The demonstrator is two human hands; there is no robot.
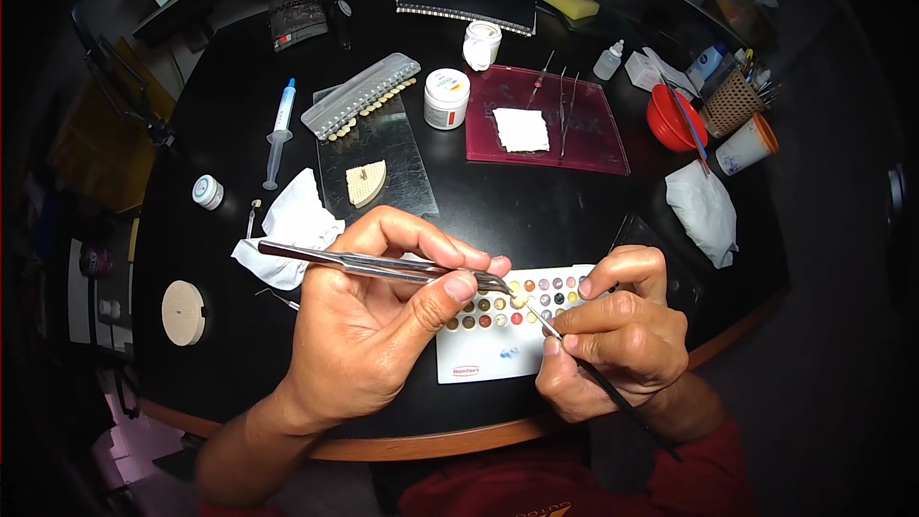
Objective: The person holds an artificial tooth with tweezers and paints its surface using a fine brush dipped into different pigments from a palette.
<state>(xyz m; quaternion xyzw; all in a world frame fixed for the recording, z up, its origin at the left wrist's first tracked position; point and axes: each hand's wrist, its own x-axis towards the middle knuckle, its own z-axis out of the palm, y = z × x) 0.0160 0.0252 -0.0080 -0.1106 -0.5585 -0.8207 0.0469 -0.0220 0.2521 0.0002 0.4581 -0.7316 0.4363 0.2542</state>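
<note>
My left hand (pixel 359 345) is closed around metal tweezers (pixel 359 264), held nearly level with the bent tips pointing right. A small cream piece, which looks like a dental crown (pixel 518 300), sits at those tips. In my right hand (pixel 622 330), a thin dark-handled brush (pixel 605 385) is pinched between the fingers. Its tip reaches up and left to the small piece; whether they touch I cannot tell. Beneath both hands lies a white palette (pixel 479 359) with rows of coloured paste wells, partly hidden by my fingers.
Crumpled white tissue (pixel 302 220), a syringe (pixel 280 139) and a round beige disc (pixel 183 313) are at the left. Behind stand a shade guide (pixel 359 96), a white jar (pixel 446 101) and a maroon board (pixel 584 148). A red bowl (pixel 670 123) and another tissue (pixel 702 211) lie right.
</note>
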